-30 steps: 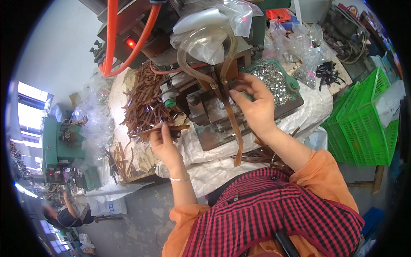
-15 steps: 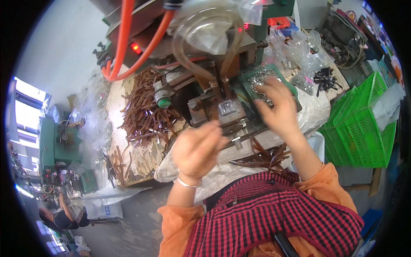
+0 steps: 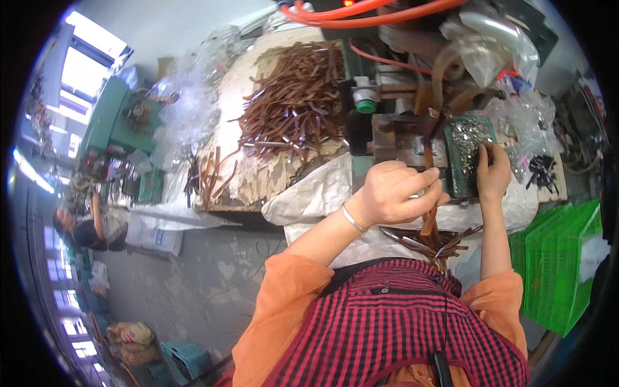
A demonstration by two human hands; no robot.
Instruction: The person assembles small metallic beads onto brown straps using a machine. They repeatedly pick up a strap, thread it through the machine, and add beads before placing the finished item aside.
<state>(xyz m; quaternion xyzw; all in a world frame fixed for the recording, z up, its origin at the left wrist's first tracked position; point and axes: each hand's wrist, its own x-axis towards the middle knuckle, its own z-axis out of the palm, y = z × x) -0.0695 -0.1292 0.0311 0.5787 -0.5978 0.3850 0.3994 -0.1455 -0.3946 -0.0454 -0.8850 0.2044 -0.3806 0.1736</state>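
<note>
My left hand [image 3: 403, 193] is closed in front of the press machine [image 3: 393, 138], fingers pinched round a brown strip [image 3: 427, 224] whose end shows below them. Another brown length stands up between that hand and the machine's metal block; whether it is the same strip I cannot tell. My right hand [image 3: 494, 173] rests at the right edge of a green tray [image 3: 459, 187] holding many small silvery metal pieces [image 3: 469, 137]. Its fingers are curled together, and their tips are partly hidden. More brown strips [image 3: 438, 245] lie in a bunch just below my left hand, near my checked apron.
A large heap of brown strips [image 3: 296, 97] covers the table left of the machine. Orange hoses [image 3: 380, 14] cross above. Clear plastic bags [image 3: 532, 106] and black strips [image 3: 543, 173] lie at right, beyond a green crate [image 3: 558, 258]. Another person [image 3: 97, 229] sits far left.
The view has swung left. My left hand has closed round a brown strip at the machine's front. My right hand has drawn back from over the metal pieces to the tray's edge, fingers curling in.
</note>
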